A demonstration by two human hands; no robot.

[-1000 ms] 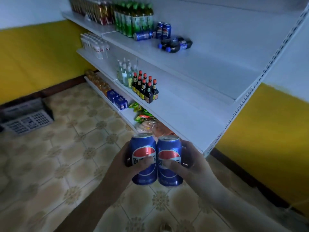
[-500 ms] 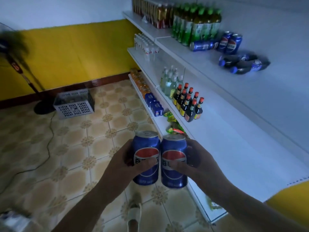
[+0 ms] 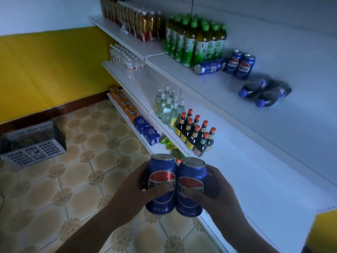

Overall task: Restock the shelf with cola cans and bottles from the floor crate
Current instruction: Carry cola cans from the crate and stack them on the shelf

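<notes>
Gripping two upright cola cans, side by side and touching: the left can [image 3: 160, 183] wrapped in the left hand [image 3: 135, 190], the right can [image 3: 190, 187] wrapped in the right hand [image 3: 218, 194], digits curled round each. Held low, just off the front edge of the middle shelf [image 3: 237, 161]. Up and ahead to the right of both hands, well apart: the upper shelf [image 3: 218, 84], with two standing cans [image 3: 239, 65], one toppled can [image 3: 209, 67] and cola bottles [image 3: 264, 92] lying flat. Likely a shorter reach for the right hand. Long axes vertical, so probably a lift and a reach, no turning called for. Far off to the left of the left hand, down on the floor: the crate [image 3: 34, 150].
</notes>
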